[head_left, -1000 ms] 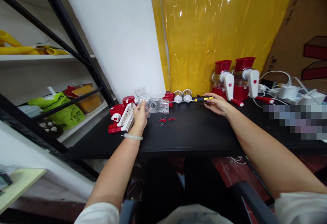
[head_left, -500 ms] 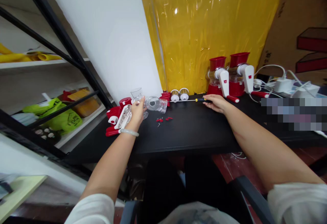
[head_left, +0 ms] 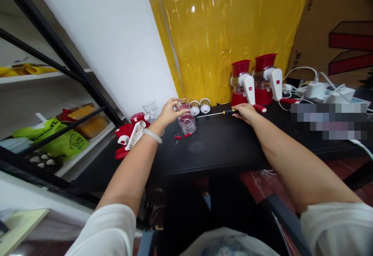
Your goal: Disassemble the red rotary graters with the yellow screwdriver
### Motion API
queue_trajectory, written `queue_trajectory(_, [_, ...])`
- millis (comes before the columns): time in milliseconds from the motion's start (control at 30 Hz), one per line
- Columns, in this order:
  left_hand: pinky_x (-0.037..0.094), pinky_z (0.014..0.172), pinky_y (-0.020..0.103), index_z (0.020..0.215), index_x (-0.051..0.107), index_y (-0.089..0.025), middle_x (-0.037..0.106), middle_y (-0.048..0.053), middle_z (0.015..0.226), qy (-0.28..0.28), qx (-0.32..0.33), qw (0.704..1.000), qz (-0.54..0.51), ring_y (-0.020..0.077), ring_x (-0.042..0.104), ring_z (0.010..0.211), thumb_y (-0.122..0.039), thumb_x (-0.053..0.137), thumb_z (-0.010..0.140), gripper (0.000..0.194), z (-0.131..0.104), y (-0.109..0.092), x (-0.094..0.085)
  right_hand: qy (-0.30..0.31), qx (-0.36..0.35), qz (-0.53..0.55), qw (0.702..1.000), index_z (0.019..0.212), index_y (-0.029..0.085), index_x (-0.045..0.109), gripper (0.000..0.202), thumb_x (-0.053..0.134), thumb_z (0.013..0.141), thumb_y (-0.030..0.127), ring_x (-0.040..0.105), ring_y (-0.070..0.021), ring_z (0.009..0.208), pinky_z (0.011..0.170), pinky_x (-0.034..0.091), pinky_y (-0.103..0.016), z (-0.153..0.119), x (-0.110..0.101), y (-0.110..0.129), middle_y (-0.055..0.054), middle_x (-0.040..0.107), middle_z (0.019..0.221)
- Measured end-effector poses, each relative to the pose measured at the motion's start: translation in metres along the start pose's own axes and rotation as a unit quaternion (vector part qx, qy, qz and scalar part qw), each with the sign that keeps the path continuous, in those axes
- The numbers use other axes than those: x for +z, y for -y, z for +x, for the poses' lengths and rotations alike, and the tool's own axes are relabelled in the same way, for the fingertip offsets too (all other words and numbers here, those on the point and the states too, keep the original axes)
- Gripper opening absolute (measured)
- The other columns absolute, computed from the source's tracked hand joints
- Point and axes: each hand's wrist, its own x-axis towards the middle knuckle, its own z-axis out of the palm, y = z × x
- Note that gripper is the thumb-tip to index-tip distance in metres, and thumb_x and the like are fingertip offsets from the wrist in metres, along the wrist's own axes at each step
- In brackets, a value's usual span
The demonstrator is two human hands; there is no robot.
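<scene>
A clear plastic grater housing (head_left: 187, 123) is in my left hand (head_left: 170, 112), which grips its upper part; the housing stands upright or nearly so. My right hand (head_left: 244, 113) is closed round the black-and-yellow handle of a screwdriver (head_left: 228, 112), whose long shaft points left toward the housing. Just in front of the housing lie small red parts (head_left: 188, 135) and a small screw (head_left: 176, 143). Behind it sit two grater drums (head_left: 205, 106) with white ends. Left of my left hand are a white crank handle (head_left: 135, 134), red grater parts (head_left: 122, 132) and a clear part (head_left: 149, 108).
Two assembled red-and-white rotary graters (head_left: 240, 83) stand at the back right. White cables and a power adapter (head_left: 316, 90) lie to their right. A yellow wrapped panel (head_left: 227, 22) rises behind the black table (head_left: 215, 151). Shelving with a black frame (head_left: 61, 61) is on the left.
My left hand has moved right, and the clear housing has turned from lying sideways to upright above the small red parts. My right hand still holds the screwdriver. The view has shifted slightly.
</scene>
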Motion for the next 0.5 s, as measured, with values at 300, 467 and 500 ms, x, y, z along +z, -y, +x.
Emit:
queue_trajectory(300, [0.047,0.103,0.045,0.054,0.047,-0.020,0.067,0.014,0.111,0.001,-0.030,0.999,-0.021,0.0283,0.064,0.115,-0.038,0.084,0.069,0.044,0.006,0.011,0.011,-0.005,0.004,-0.011,1.000,0.127,0.017,0.061,0.036,0.063,0.096,0.035,0.066,-0.0222,0.106,0.088,0.058,-0.044,-0.002,0.003,0.001,-0.010,0.064,0.126])
queue_trajectory(467, [0.046,0.106,0.044,0.052,0.045,-0.020,0.070,0.014,0.107,-0.102,-0.094,0.987,-0.084,0.0277,0.064,0.114,-0.035,0.086,0.064,0.046,0.005,0.016,0.000,-0.044,-0.026,0.009,0.999,0.113,0.014,0.065,0.024,0.065,0.096,0.031,0.068,-0.0148,0.083,0.070,0.059,-0.031,-0.003,0.001,0.003,-0.006,0.069,0.104])
queue_trajectory(500, [0.048,0.103,0.044,0.053,0.043,-0.020,0.070,0.015,0.106,-0.129,-0.111,0.981,-0.097,0.0273,0.065,0.112,-0.038,0.085,0.066,0.047,0.003,0.017,-0.005,-0.058,-0.037,0.017,0.997,0.103,0.013,0.066,0.018,0.066,0.094,0.028,0.066,-0.0122,0.072,0.061,0.057,-0.026,-0.003,0.000,0.004,-0.004,0.069,0.091])
